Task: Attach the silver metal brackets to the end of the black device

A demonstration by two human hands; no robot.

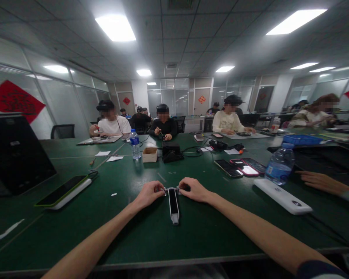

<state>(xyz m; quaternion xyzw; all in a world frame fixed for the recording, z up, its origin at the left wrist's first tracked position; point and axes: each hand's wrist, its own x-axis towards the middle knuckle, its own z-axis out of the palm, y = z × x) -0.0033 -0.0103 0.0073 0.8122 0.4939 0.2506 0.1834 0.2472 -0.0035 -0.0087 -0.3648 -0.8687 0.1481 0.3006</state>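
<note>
At the far end of the slim black-and-white device (173,205), left hand (149,195) and right hand (195,190) sit one per side, thumb and fingers pinched on small pale bits, too small to identify. Device lies on the green table (128,240) between the forearms, tapered end toward the wearer. Beyond: open box (150,155), black unit (171,150) beside it, water bottle (135,145). Phones (229,168) to the right, white power bank (282,195) nearer.

blue-capped bottle (135,145) — beside open carton (150,157) | long white device (282,196) — near larger bottle (280,166) | blue tray (304,140) behind
</note>
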